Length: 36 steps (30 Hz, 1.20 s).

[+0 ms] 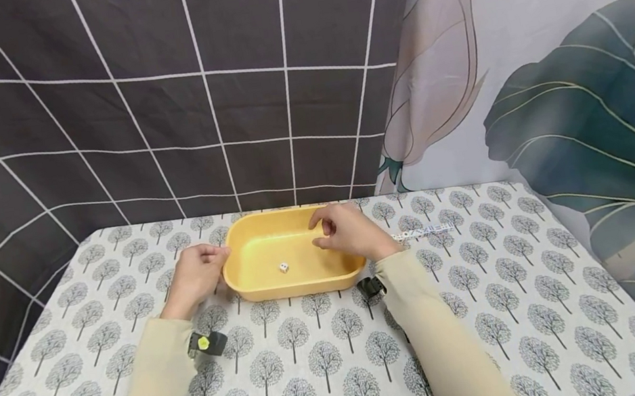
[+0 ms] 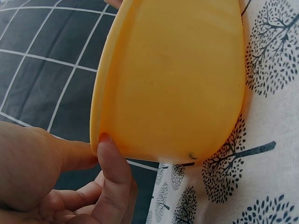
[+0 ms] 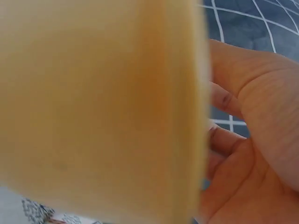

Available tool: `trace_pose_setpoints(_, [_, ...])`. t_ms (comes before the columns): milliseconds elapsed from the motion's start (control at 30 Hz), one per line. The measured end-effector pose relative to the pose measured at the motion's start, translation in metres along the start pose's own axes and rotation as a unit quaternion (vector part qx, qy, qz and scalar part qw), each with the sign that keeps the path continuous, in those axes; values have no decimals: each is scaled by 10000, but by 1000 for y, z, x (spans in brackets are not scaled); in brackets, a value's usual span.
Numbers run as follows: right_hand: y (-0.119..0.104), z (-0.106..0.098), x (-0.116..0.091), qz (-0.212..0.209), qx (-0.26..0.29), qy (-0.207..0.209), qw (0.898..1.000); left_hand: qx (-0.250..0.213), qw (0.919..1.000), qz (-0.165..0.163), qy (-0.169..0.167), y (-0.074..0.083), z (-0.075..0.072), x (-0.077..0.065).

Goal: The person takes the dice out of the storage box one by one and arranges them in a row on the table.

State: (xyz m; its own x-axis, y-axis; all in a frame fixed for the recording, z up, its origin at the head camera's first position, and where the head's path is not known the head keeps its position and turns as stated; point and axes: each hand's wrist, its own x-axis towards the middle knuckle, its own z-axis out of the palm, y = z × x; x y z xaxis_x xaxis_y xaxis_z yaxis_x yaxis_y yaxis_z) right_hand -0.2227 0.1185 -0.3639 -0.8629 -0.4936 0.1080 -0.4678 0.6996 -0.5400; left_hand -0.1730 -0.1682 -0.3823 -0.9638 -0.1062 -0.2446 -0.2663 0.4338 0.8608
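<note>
A yellow oblong basin (image 1: 291, 290) stands on the tree-patterned cloth. At its left end, my left hand (image 1: 198, 274) pinches the rim between thumb and fingertips, as the left wrist view also shows with the basin's outer wall (image 2: 173, 84). My right hand (image 1: 352, 230) hovers over the basin's right end, thumb and forefinger bent and apart, with nothing visible between them. On the basin floor lies a small white die (image 1: 283, 267) with dark spots. In the right wrist view the blurred basin wall (image 3: 93, 116) hides the fingertips of that hand.
A slim white strip with blue print (image 1: 426, 231) lies on the cloth, right of the basin and partly behind my right wrist. A dark gridded curtain (image 1: 157, 112) hangs behind the table. Another curtain with large leaves (image 1: 603, 87) hangs at the right.
</note>
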Motion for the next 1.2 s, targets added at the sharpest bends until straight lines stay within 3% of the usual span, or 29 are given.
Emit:
trace_pose_setpoints(200, [-8, 13, 4, -114, -92, -164, 9998, 11, 10000, 24, 16, -1, -1, 0])
trace_pose_setpoints(733, [-25, 47, 9, 91, -84, -983, 9951, -58, 10000, 47, 34, 0, 0, -1])
trace_pose_setpoints(1200, [-30, 60, 17, 194, 96, -1151, 9931, -85, 9999, 46, 75, -2, 1, 1])
